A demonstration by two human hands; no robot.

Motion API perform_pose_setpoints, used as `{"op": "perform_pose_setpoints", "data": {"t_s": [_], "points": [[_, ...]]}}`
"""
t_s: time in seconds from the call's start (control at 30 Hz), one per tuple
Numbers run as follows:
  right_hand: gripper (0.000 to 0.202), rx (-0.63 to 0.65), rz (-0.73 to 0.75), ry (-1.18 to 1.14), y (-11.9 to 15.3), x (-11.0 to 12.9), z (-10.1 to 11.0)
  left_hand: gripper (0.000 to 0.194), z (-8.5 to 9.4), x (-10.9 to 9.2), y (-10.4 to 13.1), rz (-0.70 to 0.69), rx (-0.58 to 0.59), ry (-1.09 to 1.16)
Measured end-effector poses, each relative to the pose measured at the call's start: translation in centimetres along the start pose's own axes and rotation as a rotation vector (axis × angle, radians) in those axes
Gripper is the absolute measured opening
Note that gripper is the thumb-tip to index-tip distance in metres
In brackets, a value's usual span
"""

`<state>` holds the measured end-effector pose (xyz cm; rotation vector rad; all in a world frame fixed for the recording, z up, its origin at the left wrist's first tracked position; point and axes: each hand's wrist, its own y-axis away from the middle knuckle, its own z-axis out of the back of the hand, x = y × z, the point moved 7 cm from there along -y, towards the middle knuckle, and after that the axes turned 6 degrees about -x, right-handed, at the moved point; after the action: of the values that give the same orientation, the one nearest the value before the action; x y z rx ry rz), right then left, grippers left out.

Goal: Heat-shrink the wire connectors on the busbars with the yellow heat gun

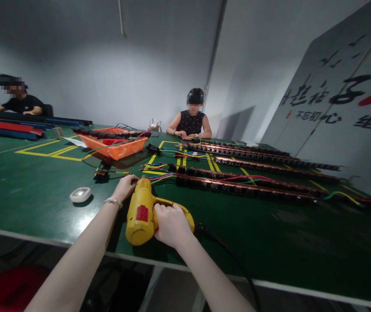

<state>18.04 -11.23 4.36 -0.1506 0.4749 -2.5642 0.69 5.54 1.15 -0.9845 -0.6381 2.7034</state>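
A yellow heat gun [139, 216] is in my right hand [171, 223], whose fingers wrap round its handle. Its nozzle points away from me, toward the colored wire ends [162, 177] of the nearest long copper-and-black assembly [237, 189]. Beside the nozzle, on its left, is my left hand [127, 185], with its fingers closed near a thin wire with a yellow-green section [119, 172]. What those fingers hold is too small to make out. A small black part with wires [102, 172] lies on the table beyond my left wrist.
The green table [42, 208] bears a white round dish [80, 195], an orange basket [117, 149] and more long assemblies [270, 165] at the right. A black cord [224, 247] runs over the front edge. Two people sit across the table, one far left near red and blue bars [13, 129].
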Motion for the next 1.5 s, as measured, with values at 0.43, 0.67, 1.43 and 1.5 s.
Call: {"op": "perform_pose_setpoints", "data": {"t_s": [0.43, 0.67, 1.43, 1.5], "points": [[0.026, 0.03, -0.045, 0.031, 1.6, -4.7, 1.4, 0.028, -0.5, 0.5, 0.0, -0.043, -0.068, 0.024], [0.025, 0.018, -0.112, 0.049, 2.3, -7.2, 2.1, 0.025, -0.1, -0.3, 0.2, -0.051, -0.057, -0.003], [0.038, 0.047, -0.082, 0.032, 1.3, 0.7, -0.3, 0.025, -0.2, 0.0, 0.0, -0.069, -0.087, -0.021], [0.035, 0.045, -0.073, 0.02, 1.3, 1.4, -0.3, 0.025, -0.2, -0.1, 0.0, -0.065, -0.079, -0.014]]}}
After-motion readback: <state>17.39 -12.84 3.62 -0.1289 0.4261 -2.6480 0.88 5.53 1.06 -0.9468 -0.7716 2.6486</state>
